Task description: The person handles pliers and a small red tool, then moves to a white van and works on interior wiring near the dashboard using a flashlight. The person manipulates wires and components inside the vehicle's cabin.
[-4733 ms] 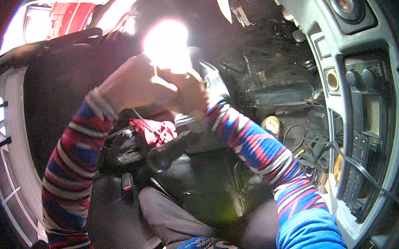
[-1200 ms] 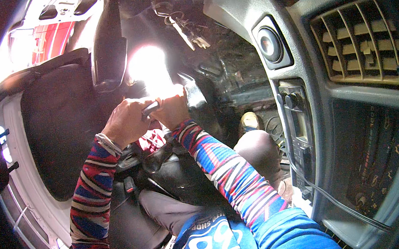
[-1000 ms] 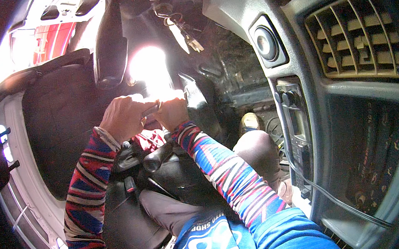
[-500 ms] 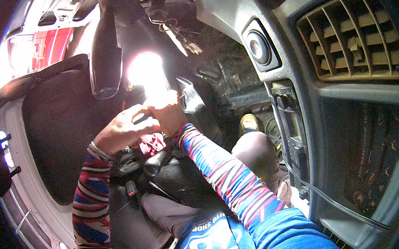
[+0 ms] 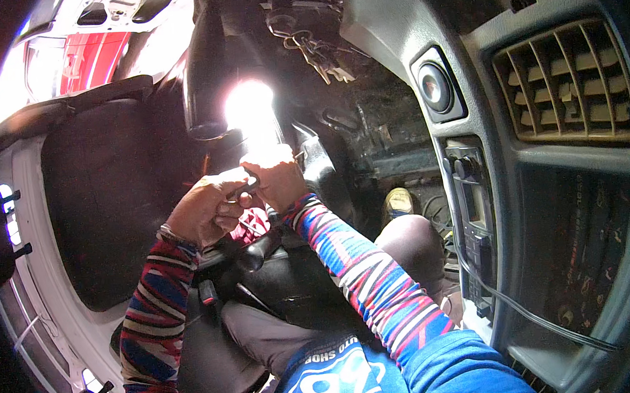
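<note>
My left hand (image 5: 209, 204) is closed, its thumb and fingers pinching a small dark piece (image 5: 251, 181) whose kind I cannot make out. Against it, my right hand (image 5: 277, 173) is curled, its upper part washed out by glare. Just beyond the right hand is a blazing white patch (image 5: 250, 106), too overexposed to show what it is; what that hand grips is lost in it. Below the hands lies a crumpled red-and-white cloth (image 5: 250, 225), beside a dark rounded knob or handle (image 5: 252, 258).
A dark stalk-like cylinder (image 5: 205, 105) hangs left of the glare. Keys (image 5: 318, 57) dangle beyond it. Along the right runs the grey dashboard with an air vent (image 5: 566, 84), a round socket (image 5: 435, 86) and a loose cable (image 5: 535, 320). A dark door panel (image 5: 104, 204) stands at left.
My view has shifted, moving the scene slightly right. My left hand's fingers have curled in more, and the small dark piece between them now shows. Both hands stay together below the glare.
</note>
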A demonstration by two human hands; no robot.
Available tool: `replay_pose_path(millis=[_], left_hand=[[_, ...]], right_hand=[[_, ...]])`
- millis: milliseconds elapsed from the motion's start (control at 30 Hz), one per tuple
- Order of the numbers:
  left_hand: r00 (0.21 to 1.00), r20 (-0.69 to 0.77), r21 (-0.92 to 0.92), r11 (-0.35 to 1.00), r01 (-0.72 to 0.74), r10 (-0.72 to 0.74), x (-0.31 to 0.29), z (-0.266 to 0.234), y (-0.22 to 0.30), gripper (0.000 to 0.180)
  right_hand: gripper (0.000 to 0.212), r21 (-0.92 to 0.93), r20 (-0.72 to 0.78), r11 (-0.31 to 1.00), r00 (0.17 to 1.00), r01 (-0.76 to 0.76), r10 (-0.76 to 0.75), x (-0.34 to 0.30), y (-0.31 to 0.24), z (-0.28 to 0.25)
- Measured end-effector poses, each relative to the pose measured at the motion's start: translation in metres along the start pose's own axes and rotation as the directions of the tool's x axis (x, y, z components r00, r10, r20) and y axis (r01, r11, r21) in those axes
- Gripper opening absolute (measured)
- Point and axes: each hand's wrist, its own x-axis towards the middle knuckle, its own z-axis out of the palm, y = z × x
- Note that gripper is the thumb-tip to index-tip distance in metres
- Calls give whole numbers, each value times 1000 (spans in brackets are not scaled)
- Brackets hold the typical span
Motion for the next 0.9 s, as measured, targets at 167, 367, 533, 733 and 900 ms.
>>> replay_pose_path(millis=[167,367,533,733,900], left_hand=[[990,0,273,952,-136,141,-12,-1,-5,14],[970,66,510,828,-233,233,-3,-9,6,17],[945,71,640,712,-289,320,12,-18,9,13],[785,478,872,-320,-370,395,13,-19,24,24],[733,548,837,-254,-485,404,29,-18,34,18]], right_hand=[[37,81,-84,994,994,78,-71,-3,-7,6],[39,-37,-163,998,986,-48,42,-2,-6,20],[40,-10,-262,1000,965,-21,17,-1,-1,31],[47,137,-202,986,972,-92,119,5,8,33],[50,-11,-231,993,967,-116,110,6,11,34]])
